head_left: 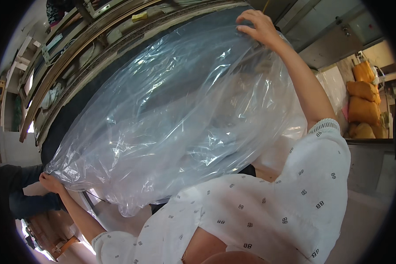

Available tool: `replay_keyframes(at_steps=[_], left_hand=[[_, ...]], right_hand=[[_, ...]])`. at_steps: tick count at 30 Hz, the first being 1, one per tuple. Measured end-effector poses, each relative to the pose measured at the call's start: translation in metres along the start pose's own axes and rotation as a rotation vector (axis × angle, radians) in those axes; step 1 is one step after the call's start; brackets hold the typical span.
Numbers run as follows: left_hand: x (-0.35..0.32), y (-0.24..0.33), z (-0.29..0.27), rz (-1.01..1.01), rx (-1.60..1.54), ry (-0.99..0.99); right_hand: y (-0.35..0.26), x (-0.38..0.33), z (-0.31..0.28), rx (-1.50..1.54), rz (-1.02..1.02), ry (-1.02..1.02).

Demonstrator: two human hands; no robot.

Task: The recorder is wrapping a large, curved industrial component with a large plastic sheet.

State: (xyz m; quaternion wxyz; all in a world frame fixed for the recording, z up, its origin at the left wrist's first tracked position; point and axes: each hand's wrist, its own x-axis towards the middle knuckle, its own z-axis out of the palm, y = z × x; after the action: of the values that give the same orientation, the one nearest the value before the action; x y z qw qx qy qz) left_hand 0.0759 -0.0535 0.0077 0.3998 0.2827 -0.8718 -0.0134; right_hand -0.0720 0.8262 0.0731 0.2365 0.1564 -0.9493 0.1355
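A large clear plastic sheet [163,123], crinkled and shiny, stretches between my two arms over a dark work surface. At the lower left, my left hand [51,182] pinches the gathered corner of the sheet. My right hand [258,27] reaches to the far right, its fingers curved and apart, above the sheet's far right end. No grip on the plastic shows there; whether the fingertips touch the film is hard to tell. The sheet's near edge hangs in loose folds in front of my body.
A long machine frame [66,48] with rails runs along the far left, with a yellow block [140,16] on it. Another person's jeans-clad legs [35,187] are beside my left hand. Orange sacks [364,99] are stacked at the right, beyond a grey metal cabinet [321,39].
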Motion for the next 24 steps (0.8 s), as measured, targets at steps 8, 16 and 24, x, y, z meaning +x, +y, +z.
replay_keyframes(at_steps=[8,16,24], left_hand=[[-0.005,-0.014,-0.011,-0.132,-0.115,0.03],[-0.016,-0.031,-0.143,-0.386,-0.71,-0.23],[-0.063,-0.085,-0.169,-0.428,-0.678,-0.33]], right_hand=[[-0.001,0.044,0.061,0.243,0.225,-0.027],[0.005,0.057,0.075,0.285,0.126,-0.112],[0.008,0.071,0.069,0.663,0.139,-0.352]])
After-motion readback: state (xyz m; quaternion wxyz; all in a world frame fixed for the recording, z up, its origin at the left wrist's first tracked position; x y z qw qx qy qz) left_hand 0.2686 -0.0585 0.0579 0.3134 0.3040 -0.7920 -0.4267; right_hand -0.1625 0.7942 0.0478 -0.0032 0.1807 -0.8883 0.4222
